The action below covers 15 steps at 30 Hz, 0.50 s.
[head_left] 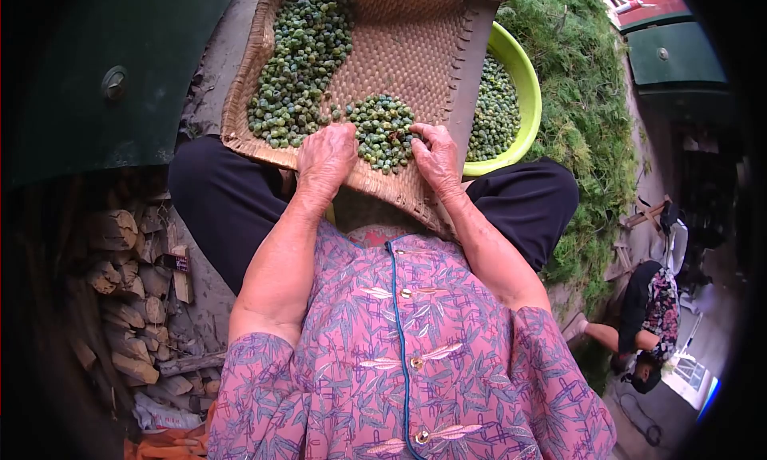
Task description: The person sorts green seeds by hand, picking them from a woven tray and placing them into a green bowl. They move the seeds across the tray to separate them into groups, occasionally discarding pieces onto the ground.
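Note:
A woven winnowing basket (415, 49) lies tilted across my lap. It holds a large heap of small round green berries (300, 69) along its left side and a smaller pile of berries (382, 128) near its front edge. My left hand (327, 152) rests at the left of the smaller pile, its fingers curled in against the berries. On the pile's right side, my right hand (436, 156) has its thumb and forefinger bent in a pinch near some dark bits. What either hand holds, if anything, is too small or hidden to make out.
A lime-green basin (527, 101) of similar berries stands right of the basket. Cut green foliage (583, 85) covers the ground beyond it. Firewood (132, 300) is stacked at left, below a dark green panel (72, 69). Another person (659, 308) bends over at far right.

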Available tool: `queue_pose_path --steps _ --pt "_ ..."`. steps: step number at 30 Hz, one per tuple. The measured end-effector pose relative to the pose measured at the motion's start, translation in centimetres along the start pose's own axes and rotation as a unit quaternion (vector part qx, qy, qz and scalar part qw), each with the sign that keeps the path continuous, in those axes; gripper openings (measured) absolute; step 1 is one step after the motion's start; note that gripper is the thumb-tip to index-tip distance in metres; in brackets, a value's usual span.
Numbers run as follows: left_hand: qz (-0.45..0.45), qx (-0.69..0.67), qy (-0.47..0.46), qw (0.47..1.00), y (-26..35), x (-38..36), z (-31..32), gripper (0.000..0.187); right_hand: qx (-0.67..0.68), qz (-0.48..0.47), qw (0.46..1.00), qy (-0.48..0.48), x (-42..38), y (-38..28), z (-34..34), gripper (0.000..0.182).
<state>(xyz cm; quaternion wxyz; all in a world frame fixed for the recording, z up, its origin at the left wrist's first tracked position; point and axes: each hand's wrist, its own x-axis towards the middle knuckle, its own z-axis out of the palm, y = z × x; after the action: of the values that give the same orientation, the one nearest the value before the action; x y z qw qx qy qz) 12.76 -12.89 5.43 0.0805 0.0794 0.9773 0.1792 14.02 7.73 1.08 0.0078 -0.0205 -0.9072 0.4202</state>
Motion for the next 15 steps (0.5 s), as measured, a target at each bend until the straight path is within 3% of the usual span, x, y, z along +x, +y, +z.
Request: queue_pose_path --steps 3,6,15 --pt "-0.007 -0.005 -0.015 1.000 -0.1 0.0 0.2 0.015 -0.042 -0.075 0.995 0.045 0.7 0.2 0.6 0.025" --pt "-0.009 -0.005 -0.017 1.000 -0.1 0.0 0.1 0.015 -0.084 -0.084 0.993 0.000 1.3 0.0 0.6 0.024" --pt "0.001 0.006 -0.006 1.000 -0.2 0.1 0.4 0.013 -0.115 -0.120 0.986 -0.004 1.3 0.1 0.9 0.022"
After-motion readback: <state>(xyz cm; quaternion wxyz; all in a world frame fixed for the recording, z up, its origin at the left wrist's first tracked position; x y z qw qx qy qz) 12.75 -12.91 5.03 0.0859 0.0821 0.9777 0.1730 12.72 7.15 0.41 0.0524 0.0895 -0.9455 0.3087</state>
